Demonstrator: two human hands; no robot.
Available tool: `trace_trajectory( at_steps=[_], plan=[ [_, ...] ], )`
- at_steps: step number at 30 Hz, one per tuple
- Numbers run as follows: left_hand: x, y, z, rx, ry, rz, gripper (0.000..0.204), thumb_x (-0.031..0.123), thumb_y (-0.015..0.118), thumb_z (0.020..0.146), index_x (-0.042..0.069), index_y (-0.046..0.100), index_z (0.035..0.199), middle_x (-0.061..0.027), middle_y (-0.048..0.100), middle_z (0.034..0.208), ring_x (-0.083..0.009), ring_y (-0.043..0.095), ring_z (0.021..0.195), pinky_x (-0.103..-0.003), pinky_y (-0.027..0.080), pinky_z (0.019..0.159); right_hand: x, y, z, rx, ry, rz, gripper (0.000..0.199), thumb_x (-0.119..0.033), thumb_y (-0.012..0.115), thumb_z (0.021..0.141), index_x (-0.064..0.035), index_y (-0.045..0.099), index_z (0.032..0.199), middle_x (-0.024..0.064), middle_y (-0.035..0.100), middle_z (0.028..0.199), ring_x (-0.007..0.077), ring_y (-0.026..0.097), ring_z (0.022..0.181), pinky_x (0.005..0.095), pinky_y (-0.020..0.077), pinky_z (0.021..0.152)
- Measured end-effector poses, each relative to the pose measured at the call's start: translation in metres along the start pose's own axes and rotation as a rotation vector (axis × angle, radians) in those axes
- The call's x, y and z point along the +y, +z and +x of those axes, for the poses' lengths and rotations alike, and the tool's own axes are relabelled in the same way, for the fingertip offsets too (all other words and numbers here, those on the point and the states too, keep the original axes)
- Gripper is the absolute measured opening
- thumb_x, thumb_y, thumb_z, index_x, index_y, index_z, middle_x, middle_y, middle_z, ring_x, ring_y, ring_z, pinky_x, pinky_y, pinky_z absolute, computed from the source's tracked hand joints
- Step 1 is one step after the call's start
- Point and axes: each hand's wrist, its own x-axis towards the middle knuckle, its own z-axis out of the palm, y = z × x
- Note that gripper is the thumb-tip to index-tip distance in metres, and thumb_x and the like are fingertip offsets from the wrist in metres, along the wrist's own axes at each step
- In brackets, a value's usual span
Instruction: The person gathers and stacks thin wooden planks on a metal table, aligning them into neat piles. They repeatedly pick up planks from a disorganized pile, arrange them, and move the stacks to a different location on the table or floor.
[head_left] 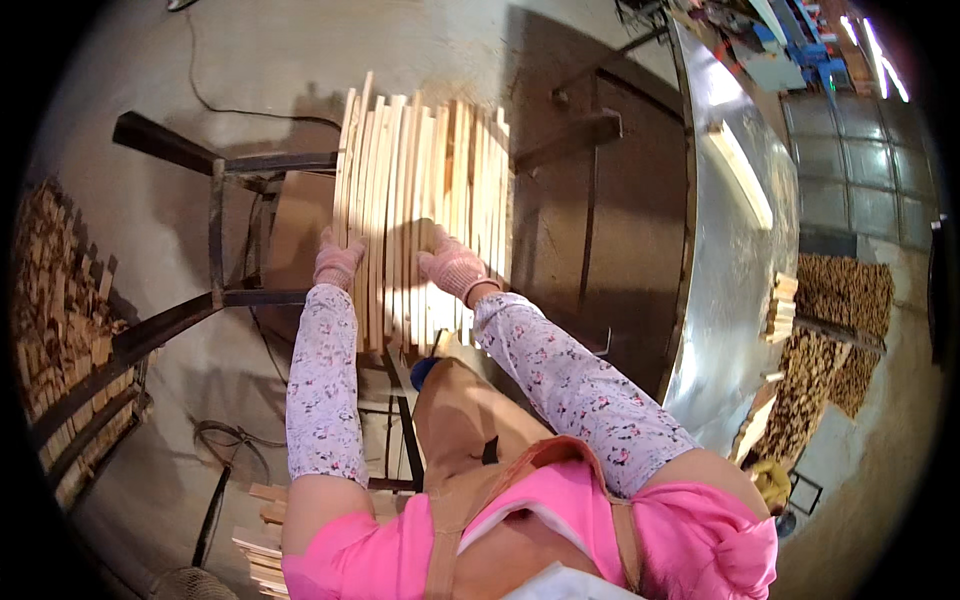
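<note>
A row of long, pale wooden strips (400, 180) lies side by side on a dark metal stand, their far ends uneven. My left hand (338, 260), in a pink knitted glove, is closed round the outermost strips at the row's left edge. Over the middle of the row, my right hand (455, 268), gloved the same way, has its fingers curled on the strips; the fingertips are partly hidden. Light falls on the middle and near part of the row, and both hands cast shadows there. White flowered sleeves cover both forearms.
Dark metal bars (217, 235) stick out left of the strips. To the right stands a shiny metal-topped table (735, 260) with one wooden piece (742, 178) on it. Stacked wood (65, 300) stands at far left, more piles (835, 300) at right. A cable (235, 110) crosses the floor.
</note>
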Motion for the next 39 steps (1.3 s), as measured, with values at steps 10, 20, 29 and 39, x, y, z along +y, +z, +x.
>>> trace_trajectory(
  at_steps=[10,20,29,39],
  plan=[
    [0.039,0.001,-0.035,0.114,0.000,0.381,0.123,0.071,0.077,0.089,0.000,0.023,0.173,-0.0337,0.048,0.165,-0.0484,0.048,0.153,-0.048,0.040,0.128,0.143,0.042,-0.233,-0.215,-0.327,0.256,0.058,-0.041,0.059,0.101,-0.0126,0.058,0.151,0.0296,0.070,0.133,0.0467,0.069,0.123,0.0538,0.0536,0.104],
    [0.037,0.043,-0.194,0.009,0.461,0.714,0.060,0.045,0.063,0.106,0.005,0.061,0.151,-0.0284,0.062,0.151,-0.0458,0.063,0.134,-0.052,0.052,0.111,0.406,0.196,-0.500,-0.011,0.580,0.464,0.064,-0.047,0.061,0.102,-0.0084,0.059,0.154,0.0263,0.074,0.132,0.0442,0.071,0.124,0.0549,0.0559,0.105],
    [0.125,0.246,-0.433,-0.757,1.166,0.877,0.041,0.037,0.067,0.105,0.002,0.074,0.125,-0.0215,0.076,0.119,-0.0341,0.071,0.113,-0.046,0.054,0.102,0.486,0.448,-0.592,0.159,0.875,1.425,0.077,-0.057,0.058,0.102,-0.0048,0.057,0.158,0.0274,0.064,0.152,0.0412,0.060,0.144,0.0472,0.0481,0.119],
    [0.169,0.452,-0.798,-1.266,1.559,0.848,0.057,0.019,0.072,0.106,-0.007,0.053,0.152,-0.0227,0.055,0.152,-0.0344,0.061,0.137,-0.045,0.048,0.120,0.409,0.561,-0.570,0.605,1.081,2.091,0.051,-0.046,0.058,0.107,-0.0079,0.069,0.139,0.0230,0.069,0.141,0.0429,0.066,0.131,0.0489,0.0518,0.109]
  ],
)
